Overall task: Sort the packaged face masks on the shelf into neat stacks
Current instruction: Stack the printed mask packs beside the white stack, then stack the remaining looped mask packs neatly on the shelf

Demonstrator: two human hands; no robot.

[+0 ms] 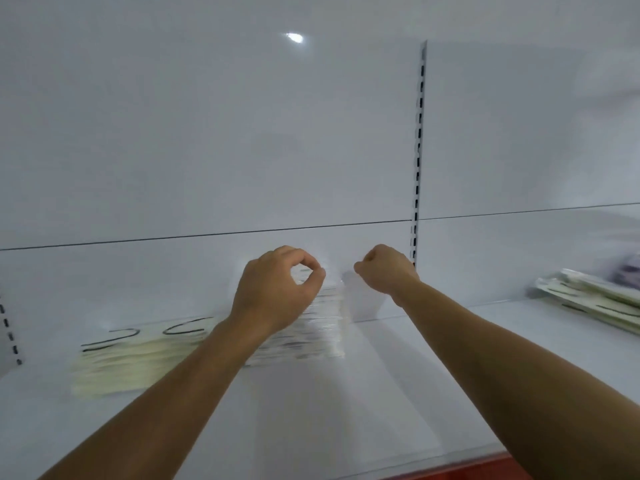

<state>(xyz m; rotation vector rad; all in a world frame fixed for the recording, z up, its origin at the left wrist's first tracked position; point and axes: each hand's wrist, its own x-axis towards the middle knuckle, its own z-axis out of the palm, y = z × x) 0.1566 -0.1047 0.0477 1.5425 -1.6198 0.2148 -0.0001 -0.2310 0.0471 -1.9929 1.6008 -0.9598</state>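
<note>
The shelf [450, 375] runs white and flat in front of me. Its red front lip [460, 471] shows at 5 o'clock, and the back panel [207, 133] closes it off behind. The widest bare stretch lies from 3 to 5 o'clock, between the middle stack and the pile far right. There is also bare board along the front, under my forearms.

I count three lots of packaged masks. A cream stack [138, 362] lies low at 8 o'clock with its layers slightly fanned. A taller white stack [318, 337] sits just beside it at the centre, its right edge fairly square. A loose tilted pile [595, 299] sits well apart at 3 o'clock.

My left hand [273, 292] hovers over the top of the white stack. Its thumb and forefinger tips meet in a ring, but I cannot tell whether a packet is pinched between them. My right hand [384, 268] is curled just right of that stack, near the back panel. I cannot tell whether it holds anything, though a faint clear shape shows below it.

Two slotted uprights are in view: one [418, 150] rises at 1 o'clock right behind my right hand, the other [8, 327] at 9 o'clock. Something blurred and purplish [627, 271] sits behind the far-right pile.
</note>
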